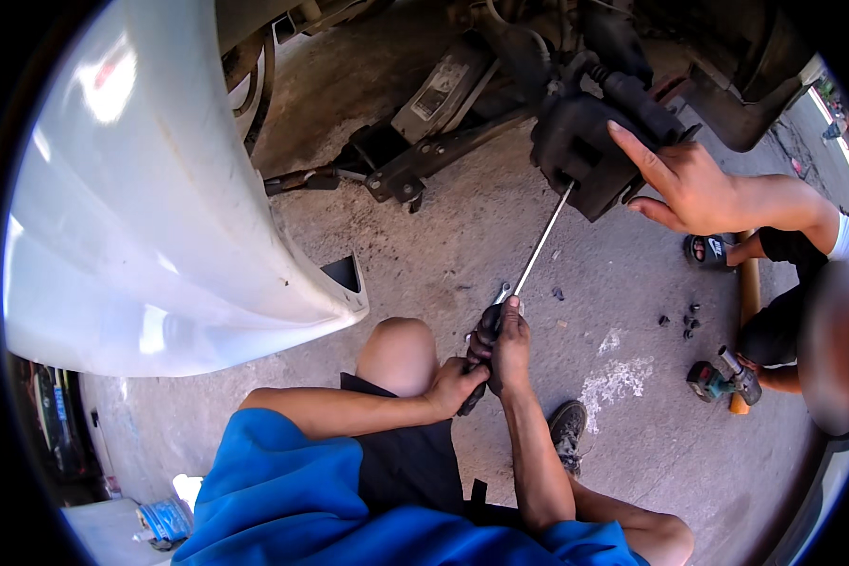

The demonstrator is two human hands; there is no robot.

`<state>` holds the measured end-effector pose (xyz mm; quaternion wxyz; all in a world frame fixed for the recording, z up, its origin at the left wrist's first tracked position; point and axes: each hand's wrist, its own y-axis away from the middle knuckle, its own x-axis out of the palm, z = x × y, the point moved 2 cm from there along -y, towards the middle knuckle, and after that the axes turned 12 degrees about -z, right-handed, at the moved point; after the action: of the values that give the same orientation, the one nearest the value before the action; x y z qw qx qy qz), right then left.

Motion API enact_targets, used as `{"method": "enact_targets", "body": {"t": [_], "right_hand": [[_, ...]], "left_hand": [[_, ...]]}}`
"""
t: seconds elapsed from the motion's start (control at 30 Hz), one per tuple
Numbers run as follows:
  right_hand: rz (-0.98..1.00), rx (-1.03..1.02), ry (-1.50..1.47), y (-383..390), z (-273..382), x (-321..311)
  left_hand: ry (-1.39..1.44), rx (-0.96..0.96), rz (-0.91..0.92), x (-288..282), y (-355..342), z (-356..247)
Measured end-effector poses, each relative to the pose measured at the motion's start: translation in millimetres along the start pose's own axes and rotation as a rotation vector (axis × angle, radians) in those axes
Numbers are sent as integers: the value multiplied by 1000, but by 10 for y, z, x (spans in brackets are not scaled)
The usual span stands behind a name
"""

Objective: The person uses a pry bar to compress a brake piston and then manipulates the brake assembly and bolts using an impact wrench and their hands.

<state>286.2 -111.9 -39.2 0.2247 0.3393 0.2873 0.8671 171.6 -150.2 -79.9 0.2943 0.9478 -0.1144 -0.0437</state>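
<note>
Both my hands are closed on a long screwdriver (543, 239) with a thin bright shaft and a dark handle. My left hand (457, 389) wraps the butt end of the handle. Farther up, my right hand (511, 347) grips where handle meets shaft. The shaft slants up to the right, its tip at the lower edge of a dark brake caliper (575, 141). Whether the tip is wedged in a gap there, I cannot tell. Beside my right hand shows the ring end of a wrench (504, 291); its other end is hidden.
A co-worker's hand (693, 189) reaches in from the right, index finger at the caliper. A floor jack (434, 141) stands under the vehicle. The white bumper (160, 217) curves along the left. A cordless impact wrench (726, 377) and several dark nuts (690, 325) are on the ground.
</note>
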Motion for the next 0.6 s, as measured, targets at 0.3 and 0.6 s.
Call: {"method": "enact_targets", "body": {"t": [0.3,0.6], "right_hand": [[-16,16,11,-12,8,-51],[-31,9,-32,-15,-46,15]], "left_hand": [[-82,33,-38,33,-1,33],[-139,114,-45,-111,-41,89]]}}
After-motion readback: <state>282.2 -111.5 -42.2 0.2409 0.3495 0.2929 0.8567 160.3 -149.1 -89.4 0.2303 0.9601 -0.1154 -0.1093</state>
